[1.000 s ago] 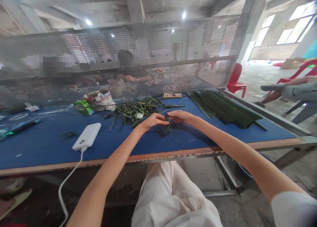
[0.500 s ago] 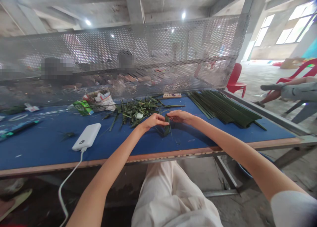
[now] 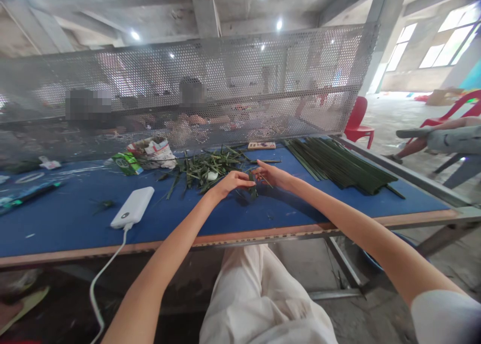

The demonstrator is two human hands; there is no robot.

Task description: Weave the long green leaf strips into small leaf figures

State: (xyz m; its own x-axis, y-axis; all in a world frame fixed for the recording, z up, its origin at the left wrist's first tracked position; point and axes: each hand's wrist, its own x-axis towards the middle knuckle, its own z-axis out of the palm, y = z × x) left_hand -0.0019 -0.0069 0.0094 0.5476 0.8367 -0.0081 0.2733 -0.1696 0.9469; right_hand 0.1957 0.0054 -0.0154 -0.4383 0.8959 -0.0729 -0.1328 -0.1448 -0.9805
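My left hand and my right hand meet over the blue table, just in front of a heap of green leaf scraps. Both pinch a small folded piece of green leaf that hangs between the fingertips, a little above the table top. The fingers of each hand are closed on it. To the right lies a long bundle of dark green leaf strips.
A white power bank with a cable lies at the left. Crumpled packaging and a green carton sit near the perforated metal screen. People sit behind the screen. Red plastic chairs stand at the right.
My right hand has shifted a little and turned, and the folded leaf piece sits slightly higher between the fingers. Both hands stay at the same spot.
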